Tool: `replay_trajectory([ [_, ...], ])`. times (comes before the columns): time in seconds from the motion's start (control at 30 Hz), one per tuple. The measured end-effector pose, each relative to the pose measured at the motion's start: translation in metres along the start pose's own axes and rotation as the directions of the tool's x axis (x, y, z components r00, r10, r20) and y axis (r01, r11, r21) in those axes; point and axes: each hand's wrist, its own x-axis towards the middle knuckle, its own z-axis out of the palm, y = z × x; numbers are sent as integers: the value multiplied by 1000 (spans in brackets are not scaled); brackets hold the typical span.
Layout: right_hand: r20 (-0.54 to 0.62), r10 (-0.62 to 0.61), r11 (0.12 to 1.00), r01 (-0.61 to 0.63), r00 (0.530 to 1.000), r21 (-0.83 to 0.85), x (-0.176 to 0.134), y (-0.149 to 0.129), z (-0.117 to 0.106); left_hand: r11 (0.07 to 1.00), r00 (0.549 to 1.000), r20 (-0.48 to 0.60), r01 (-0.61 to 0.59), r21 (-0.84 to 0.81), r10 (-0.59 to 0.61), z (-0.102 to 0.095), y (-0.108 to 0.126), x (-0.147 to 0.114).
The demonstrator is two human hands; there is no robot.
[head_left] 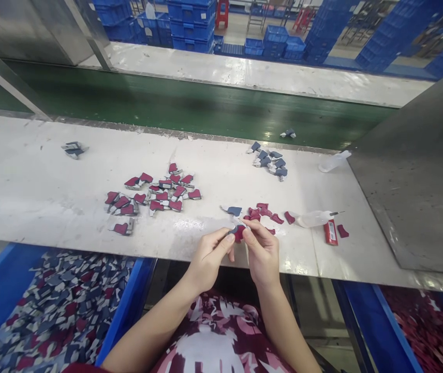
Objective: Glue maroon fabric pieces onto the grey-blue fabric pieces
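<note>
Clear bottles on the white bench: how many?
2. The needle-tipped bottle lies beside the red box; the other bottle lies farther back, by the metal panel. Any behind the panel would be hidden.

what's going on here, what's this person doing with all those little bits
The left hand and right hand together hold a small red-faced part above the near edge of the white table. Just beyond the hands lie a blue-faced part and some loose red pieces. Finished-looking or not I can't tell, but more red-faced parts lie in a group to the left.
</note>
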Motion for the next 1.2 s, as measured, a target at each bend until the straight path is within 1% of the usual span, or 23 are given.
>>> replay_trajectory([
  [0.17,-8,161,983,-160,987,90,1,-2,6,989,994,20,107,-105,-106,-2,-3,7],
  [0.27,33,198,976,-201,980,84,3,-2,5,986,989,49,146,-79,-142,-11,-7,14],
  [0.3,45,212,974,-215,976,78,4,-1,3,991,991,40,131,-23,-130,-16,-8,16],
  [0.37,18,208,977,-209,978,47,5,-1,-5,979,998,-51,54,198,-45,-32,-10,22],
  [0.4,-28,173,985,-173,984,17,5,-1,-11,933,991,-126,11,359,36,-42,-9,25],
  [0.43,-94,105,994,-109,990,-33,5,-1,-19,848,970,-203,-7,530,135,-54,-8,28],
  [0.47,-170,1,994,-19,985,-104,5,-1,-28,734,935,-265,8,680,234,-67,-5,31],
  [0.5,-243,-127,978,80,962,-195,5,-1,-39,606,897,-307,56,793,319,-82,0,34],
  [0.53,-305,-267,937,172,914,-306,5,-1,-51,490,865,-333,120,864,376,-97,5,37],
  [0.6,-368,-504,805,272,781,-527,6,-1,-76,322,824,-351,218,921,445,-128,16,42],
  [0.63,-372,-592,732,283,715,-620,7,-1,-87,264,814,-348,248,932,466,-143,21,44],
  [0.7,-356,-710,596,248,608,-764,9,0,-105,177,822,-327,276,945,467,-169,32,48],
  [0.73,-343,-739,545,217,580,-810,11,0,-112,134,832,-317,288,948,455,-179,37,50],
  [0.77,-334,-750,513,183,571,-839,12,1,-116,85,847,-301,294,952,438,-187,42,52],
  [0.8,-331,-744,496,149,581,-855,14,2,-119,36,853,-289,305,952,435,-193,47,56],
  [0.83,-330,-725,492,119,604,-862,15,4,-120,-3,844,-282,318,948,456,-196,53,60],
  [0.87,-327,-703,488,95,631,-868,17,5,-121,-23,824,-271,325,946,498,-197,59,65],
  [0.93,-300,-659,470,66,690,-880,21,9,-122,-22,771,-226,296,955,595,-190,70,82],
  [0.97,-278,-640,454,61,716,-889,24,12,-123,-14,755,-194,259,966,627,-184,75,93],
  [1.0,-252,-622,437,61,742,-898,26,14,-124,-14,755,-153,210,978,638,-176,78,107],
  [1.1,-182,-590,390,80,787,-917,33,20,-127,-43,810,-22,57,997,586,-148,82,161],
  [1.17,-130,-596,348,108,793,-931,35,23,-129,-44,856,61,-45,998,513,-128,78,202],
  [1.2,-108,-600,331,123,792,-936,36,24,-129,-28,887,100,-98,995,451,-117,76,222],
])
